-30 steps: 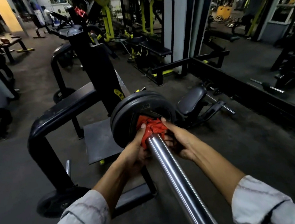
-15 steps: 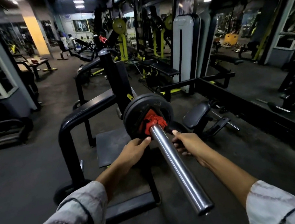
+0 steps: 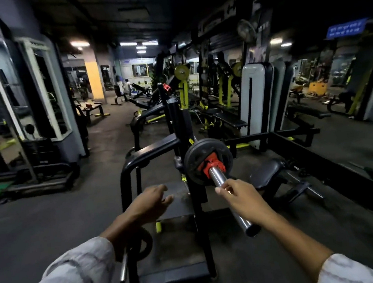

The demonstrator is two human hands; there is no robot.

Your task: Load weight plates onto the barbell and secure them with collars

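Both hands have come off the red collar [image 3: 211, 167], which a second ago they were pressing together against the black weight plate [image 3: 208, 161]; half a second ago the left thumb was still touching the plate's lower edge and the right hand had already slipped back beside the sleeve. Now the left hand [image 3: 149, 203] hangs free in the air, well to the left of the bar and below the plate, its fingers loosely curled with nothing in them. The right hand [image 3: 239, 197] has drawn back along the chrome barbell sleeve [image 3: 218, 178]; its thumb and forefinger lie against the sleeve's upper side just behind the collar, but whether they pinch the steel or only brush it cannot be told, and the other fingers are relaxed. The collar sits on the sleeve, flush against the plate's outer face, and the plate stands upright on the bar in front of the black rack upright [image 3: 178, 121]. The sleeve's bare end [image 3: 250, 230] points towards the camera past the right wrist. The view has pulled back and lifted since the earlier frames, so plate and collar look smaller and more of the gym hall shows: the padded seat [image 3: 267, 172] to the right and a small plate [image 3: 144, 243] on a low peg under the left forearm.
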